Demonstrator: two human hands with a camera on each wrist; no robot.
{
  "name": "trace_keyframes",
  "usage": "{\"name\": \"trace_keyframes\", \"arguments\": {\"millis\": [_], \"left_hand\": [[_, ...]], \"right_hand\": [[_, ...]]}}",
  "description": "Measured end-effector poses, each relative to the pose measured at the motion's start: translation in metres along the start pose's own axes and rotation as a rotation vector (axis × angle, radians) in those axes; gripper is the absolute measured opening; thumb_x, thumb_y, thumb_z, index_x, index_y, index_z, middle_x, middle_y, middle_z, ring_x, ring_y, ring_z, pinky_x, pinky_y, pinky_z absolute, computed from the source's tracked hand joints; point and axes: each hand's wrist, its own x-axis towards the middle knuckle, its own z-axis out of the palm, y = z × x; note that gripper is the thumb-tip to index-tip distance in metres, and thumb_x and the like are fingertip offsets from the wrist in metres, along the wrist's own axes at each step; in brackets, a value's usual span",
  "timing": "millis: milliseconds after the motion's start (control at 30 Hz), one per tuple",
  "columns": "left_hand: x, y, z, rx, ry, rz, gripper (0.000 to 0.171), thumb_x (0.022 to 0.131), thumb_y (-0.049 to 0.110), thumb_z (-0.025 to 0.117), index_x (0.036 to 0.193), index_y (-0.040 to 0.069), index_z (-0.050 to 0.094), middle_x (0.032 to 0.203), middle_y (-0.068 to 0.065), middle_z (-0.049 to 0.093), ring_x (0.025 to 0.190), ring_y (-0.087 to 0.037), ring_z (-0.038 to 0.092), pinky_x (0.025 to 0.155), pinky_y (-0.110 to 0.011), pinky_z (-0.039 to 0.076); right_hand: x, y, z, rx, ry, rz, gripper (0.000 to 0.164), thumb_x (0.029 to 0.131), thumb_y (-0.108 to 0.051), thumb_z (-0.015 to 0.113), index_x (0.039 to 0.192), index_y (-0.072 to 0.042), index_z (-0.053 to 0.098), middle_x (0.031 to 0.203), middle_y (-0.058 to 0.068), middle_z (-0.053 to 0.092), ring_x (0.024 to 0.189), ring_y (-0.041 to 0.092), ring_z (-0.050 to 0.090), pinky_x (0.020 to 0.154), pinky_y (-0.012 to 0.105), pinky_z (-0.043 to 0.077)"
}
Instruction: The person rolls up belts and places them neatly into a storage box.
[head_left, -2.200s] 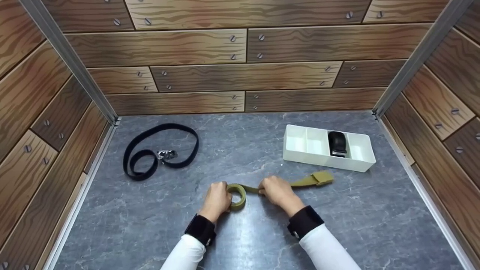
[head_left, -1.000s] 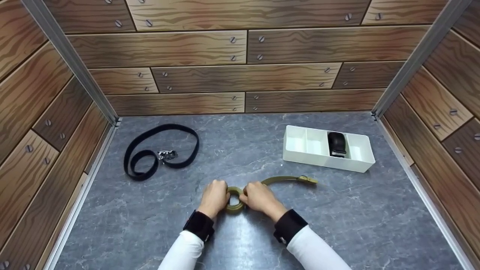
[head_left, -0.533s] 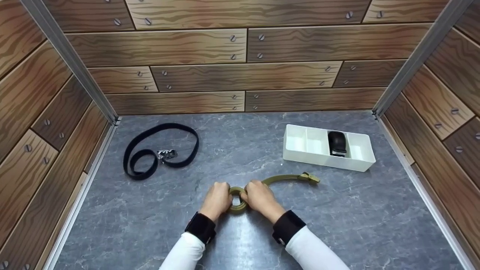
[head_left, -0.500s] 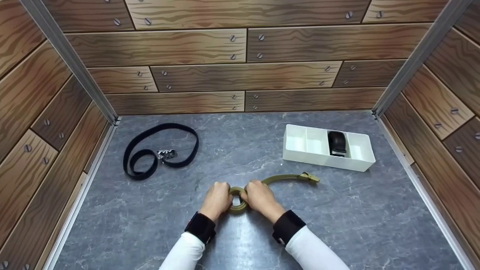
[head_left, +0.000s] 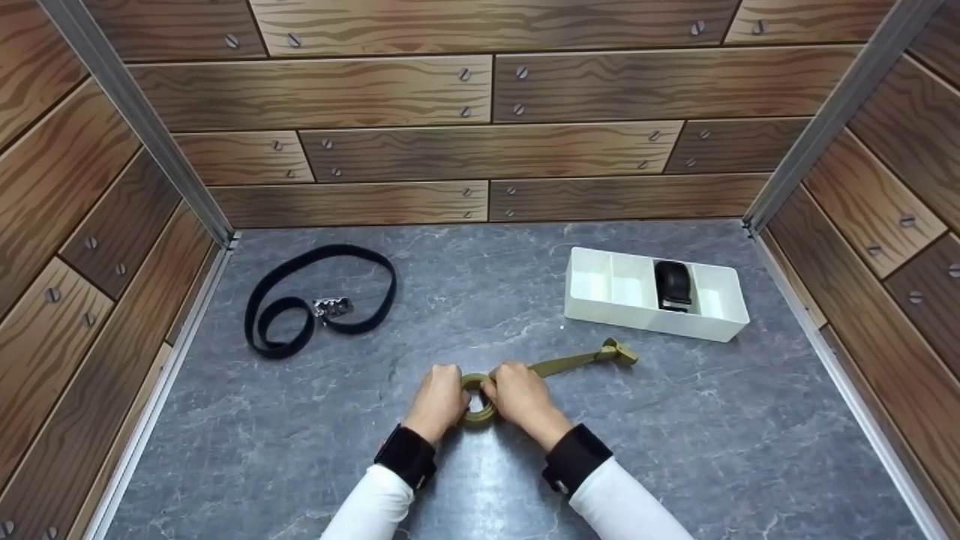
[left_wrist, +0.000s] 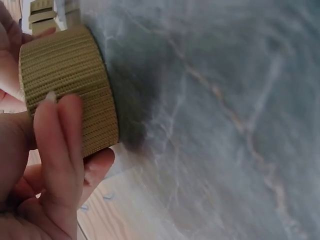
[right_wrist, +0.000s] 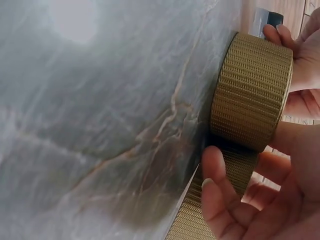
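An olive webbing belt (head_left: 478, 417) stands on edge on the grey table, rolled into a coil between both hands. My left hand (head_left: 437, 401) grips the coil's left side; in the left wrist view its fingers (left_wrist: 60, 145) lie curled against the ribbed webbing (left_wrist: 70, 70). My right hand (head_left: 523, 397) pinches the coil's right side, where the loose strip leaves it. That tail runs right and back to the belt's buckle end (head_left: 618, 352). In the right wrist view the fingers (right_wrist: 220, 195) touch the strip below the coil (right_wrist: 252, 90). Thumbs are partly hidden.
A black belt (head_left: 390, 292) with a silver buckle (head_left: 332, 307) lies loosely looped at the back left. At the back right, a white divided tray (head_left: 652, 322) holds a rolled black belt (head_left: 673, 285). Wood-patterned walls (head_left: 480, 150) enclose the table on three sides.
The right hand has moved left along the strip to the coil, drawing the buckle end leftward. In the last half second the tail has straightened and twisted slightly; the hands barely moved.
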Motion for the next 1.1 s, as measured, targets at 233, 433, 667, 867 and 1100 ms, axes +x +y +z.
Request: {"name": "trace_keyframes", "arguments": {"millis": [233, 433, 667, 867, 1100], "left_hand": [[-0.0008, -0.0027, -0.0024, 0.055, 0.043, 0.106, 0.025, 0.078, 0.013, 0.076, 0.062, 0.01, 0.057, 0.066, -0.007, 0.062, 0.06, -0.027, 0.062, 0.054, -0.041, 0.05], [-0.0003, -0.0015, -0.0012, 0.049, 0.022, 0.158, 0.023, 0.079, 0.009, 0.074, 0.062, 0.008, 0.059, 0.067, -0.009, 0.064, 0.062, -0.027, 0.064, 0.055, -0.039, 0.051], [0.0009, -0.0006, -0.0002, 0.094, 0.028, 0.118, 0.024, 0.079, 0.01, 0.072, 0.062, 0.008, 0.056, 0.068, -0.011, 0.064, 0.061, -0.03, 0.064, 0.054, -0.041, 0.051], [0.0017, -0.0003, 0.0006, 0.085, 0.029, 0.12, 0.025, 0.08, 0.014, 0.073, 0.062, 0.011, 0.056, 0.067, -0.009, 0.065, 0.061, -0.031, 0.064, 0.054, -0.042, 0.05], [0.0029, 0.0011, 0.0019, 0.104, 0.016, 0.156, 0.024, 0.082, 0.014, 0.073, 0.062, 0.009, 0.06, 0.068, -0.008, 0.064, 0.062, -0.028, 0.064, 0.055, -0.04, 0.051]], "right_hand": [[0.0021, -0.0005, -0.0002, 0.025, 0.005, -0.119, 0.027, 0.092, -0.019, 0.066, 0.066, -0.014, 0.06, 0.07, 0.004, 0.058, 0.064, 0.026, 0.061, 0.057, 0.04, 0.049], [0.0005, -0.0013, -0.0042, 0.031, -0.043, -0.045, 0.022, 0.093, -0.024, 0.066, 0.073, -0.014, 0.064, 0.075, 0.004, 0.06, 0.069, 0.026, 0.062, 0.06, 0.041, 0.05], [0.0, -0.0021, -0.0045, 0.034, -0.022, -0.018, 0.022, 0.091, -0.017, 0.067, 0.071, -0.01, 0.062, 0.074, 0.009, 0.063, 0.069, 0.028, 0.064, 0.061, 0.04, 0.052], [0.0032, 0.0017, -0.0023, 0.023, -0.012, -0.094, 0.021, 0.09, -0.011, 0.066, 0.07, -0.009, 0.062, 0.072, 0.01, 0.063, 0.066, 0.026, 0.064, 0.059, 0.037, 0.052], [0.0045, 0.0041, -0.002, 0.04, -0.043, -0.146, 0.015, 0.091, -0.011, 0.064, 0.077, -0.008, 0.065, 0.075, 0.008, 0.061, 0.071, 0.025, 0.062, 0.063, 0.038, 0.052]]}}
